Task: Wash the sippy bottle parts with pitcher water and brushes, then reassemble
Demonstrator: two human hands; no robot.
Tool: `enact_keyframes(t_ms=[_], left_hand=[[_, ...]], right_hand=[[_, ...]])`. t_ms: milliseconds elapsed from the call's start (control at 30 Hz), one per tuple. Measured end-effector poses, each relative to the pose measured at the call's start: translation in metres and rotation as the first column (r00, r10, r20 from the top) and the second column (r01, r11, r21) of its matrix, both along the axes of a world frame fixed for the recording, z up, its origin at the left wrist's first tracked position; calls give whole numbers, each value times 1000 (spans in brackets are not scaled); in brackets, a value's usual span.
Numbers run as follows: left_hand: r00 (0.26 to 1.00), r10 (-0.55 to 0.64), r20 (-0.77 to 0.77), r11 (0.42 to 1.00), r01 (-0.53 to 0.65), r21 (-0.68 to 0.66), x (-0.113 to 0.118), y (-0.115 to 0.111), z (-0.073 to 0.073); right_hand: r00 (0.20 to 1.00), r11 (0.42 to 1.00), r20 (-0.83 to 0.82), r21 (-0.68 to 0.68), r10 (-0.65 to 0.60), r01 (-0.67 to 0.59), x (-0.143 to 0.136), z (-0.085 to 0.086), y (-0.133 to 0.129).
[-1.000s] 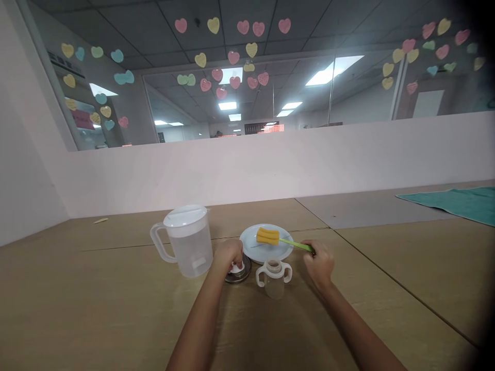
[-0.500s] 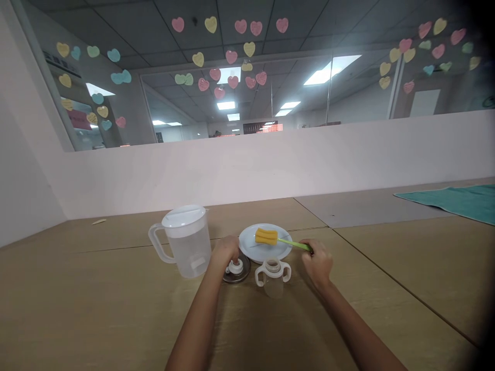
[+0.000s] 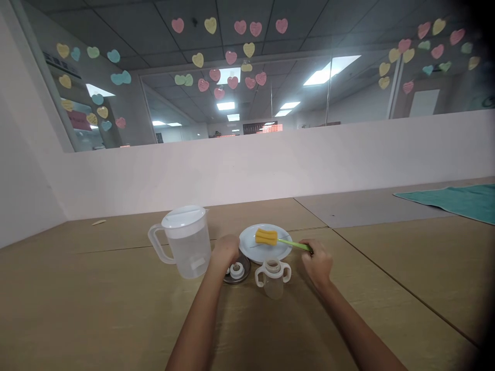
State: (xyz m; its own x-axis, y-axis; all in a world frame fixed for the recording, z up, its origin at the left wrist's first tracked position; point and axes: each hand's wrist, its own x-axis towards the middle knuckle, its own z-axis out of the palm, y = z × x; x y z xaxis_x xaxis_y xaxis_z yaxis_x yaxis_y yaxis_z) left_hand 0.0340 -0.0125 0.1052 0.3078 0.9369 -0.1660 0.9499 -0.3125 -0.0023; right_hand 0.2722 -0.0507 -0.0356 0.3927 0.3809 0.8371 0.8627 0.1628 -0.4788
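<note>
My right hand (image 3: 319, 261) is closed round the green handle of a sponge bottle brush (image 3: 266, 237). The brush's yellow sponge head lies on a white plate (image 3: 265, 253). Over the left side of a small dark metal dish (image 3: 244, 270), my left hand (image 3: 227, 251) has its fingers curled down. What is in them, if anything, is hidden. White bottle-top parts (image 3: 236, 271) lie in the dish just under those fingers. Between my forearms a clear two-handled baby bottle (image 3: 273, 281) stands upright with its mouth uncovered, in front of the plate.
A translucent lidded pitcher (image 3: 189, 247) stands left of my left hand, its handle to the left. A teal cloth (image 3: 460, 200) lies at the far right. The white wall (image 3: 247, 170) with a window above closes off the table's back edge.
My left fingers have lifted slightly off the white part in the dish, showing more of it. My right hand and the brush have stayed in place.
</note>
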Motion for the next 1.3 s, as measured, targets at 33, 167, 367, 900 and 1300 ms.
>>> enact_keyframes(t_ms=[33, 167, 367, 900, 1300], left_hand=[[1000, -30, 1, 999, 30, 21, 1, -6, 5], [975, -213, 67, 977, 211, 29, 9, -26, 17], [865, -447, 229, 891, 454, 24, 22, -27, 5], [758, -507, 411, 793, 596, -122, 34, -23, -5], [553, -326, 767, 936, 299, 183, 12, 6, 0]], right_hand=[[1000, 1000, -3, -1, -1, 1, 0, 0, 0], [999, 1000, -35, -16, 8, -9, 1, 0, 1], [989, 998, -149, -61, -7, -3, 2, 3, -1], [900, 985, -435, -163, -25, -51, 1, 12, -2], [977, 995, -200, 51, -73, 85, -11, 23, -10]])
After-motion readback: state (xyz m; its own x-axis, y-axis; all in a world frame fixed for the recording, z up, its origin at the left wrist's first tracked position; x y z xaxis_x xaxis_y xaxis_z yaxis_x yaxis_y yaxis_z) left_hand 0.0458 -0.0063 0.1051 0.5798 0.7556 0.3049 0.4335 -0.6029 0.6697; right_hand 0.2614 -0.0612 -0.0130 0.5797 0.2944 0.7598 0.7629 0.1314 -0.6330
